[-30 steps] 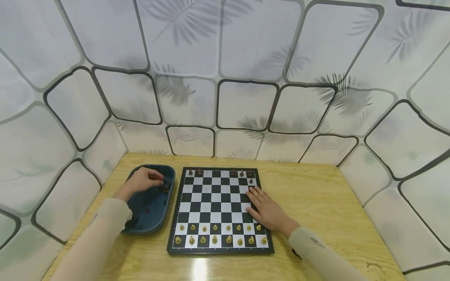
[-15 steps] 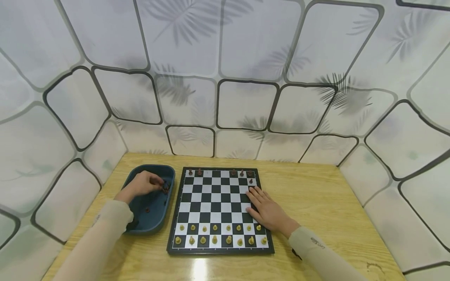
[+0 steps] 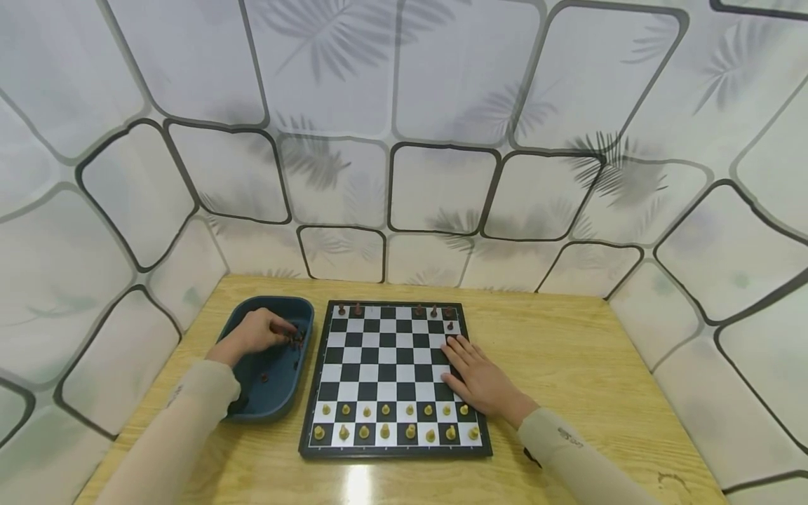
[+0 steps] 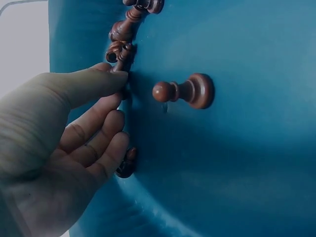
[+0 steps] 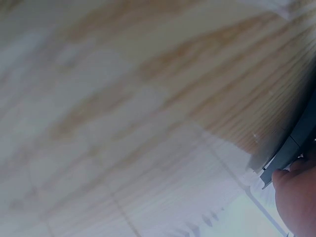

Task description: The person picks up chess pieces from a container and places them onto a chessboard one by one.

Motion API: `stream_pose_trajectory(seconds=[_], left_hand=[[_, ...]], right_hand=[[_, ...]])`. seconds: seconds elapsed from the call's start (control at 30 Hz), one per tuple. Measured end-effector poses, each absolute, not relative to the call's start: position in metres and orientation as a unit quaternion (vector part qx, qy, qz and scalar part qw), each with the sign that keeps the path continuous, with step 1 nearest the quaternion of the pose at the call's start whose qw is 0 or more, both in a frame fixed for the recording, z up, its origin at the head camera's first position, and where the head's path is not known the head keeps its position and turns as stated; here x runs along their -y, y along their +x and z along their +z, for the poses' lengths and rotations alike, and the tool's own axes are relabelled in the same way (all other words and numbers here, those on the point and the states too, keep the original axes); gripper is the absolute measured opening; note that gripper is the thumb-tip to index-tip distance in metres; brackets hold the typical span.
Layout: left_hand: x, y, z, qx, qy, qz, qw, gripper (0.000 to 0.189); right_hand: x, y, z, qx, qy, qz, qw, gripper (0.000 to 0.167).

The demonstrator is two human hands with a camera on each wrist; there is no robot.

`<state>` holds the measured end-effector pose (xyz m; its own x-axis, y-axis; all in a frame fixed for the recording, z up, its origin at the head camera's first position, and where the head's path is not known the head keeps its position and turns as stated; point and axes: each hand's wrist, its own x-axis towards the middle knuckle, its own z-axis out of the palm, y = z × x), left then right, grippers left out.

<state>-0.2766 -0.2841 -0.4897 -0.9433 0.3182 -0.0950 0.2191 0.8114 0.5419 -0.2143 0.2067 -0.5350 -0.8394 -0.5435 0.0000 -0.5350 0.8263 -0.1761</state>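
Left hand [image 3: 255,332] lower in tub [image 3: 275,393]

We count one chessboard [image 3: 388,354], sixteen yellow pieces [image 3: 384,432] and six dark red pieces [image 3: 358,308] on it, and one blue bin [image 3: 273,401]. The overlapping brown pieces [image 4: 122,30] inside we cannot count.

1. Left hand [image 3: 255,333], in the tray [image 3: 278,386] near the tabletop's [image 3: 555,358] left edge: the thumb hides part of a dark red chess piece [image 4: 121,53]; whether the fingers meet behind it cannot be seen.
2. Second piece [image 4: 126,169]: partly hidden by a fingertip.
3. Third piece [image 4: 155,5]: cut by the left wrist view's top edge.
4. Right hand [image 3: 482,380]: covers squares along the chessboard's [image 3: 388,373] right edge; the right wrist view's border cuts it.
5. Tabletop: near edge lies outside the head view; grain blurs in the right wrist view.
6. Chessboard's border marks: too small to read.
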Motion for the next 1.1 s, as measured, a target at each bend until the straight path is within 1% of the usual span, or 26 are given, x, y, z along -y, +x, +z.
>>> stream_pose_trajectory(seconds=[0.4, 0.87, 1.1], left_hand=[[0.285, -0.2797, -0.4911, -0.949, 0.14, 0.271, 0.077, 0.011], [0.2906, -0.2827, -0.495, -0.944, 0.104, 0.309, 0.052, 0.017], [0.2918, -0.2816, -0.4946, -0.946, 0.102, 0.306, 0.045, 0.02]], right_hand=[[-0.2071, -0.2157, -0.5373, -0.956, -0.28, -0.085, 0.023, 0.07], [-0.207, -0.2155, -0.5362, -0.956, -0.279, -0.088, 0.029, 0.07], [-0.2071, -0.2159, -0.5366, -0.956, -0.278, -0.088, 0.03, 0.07]])
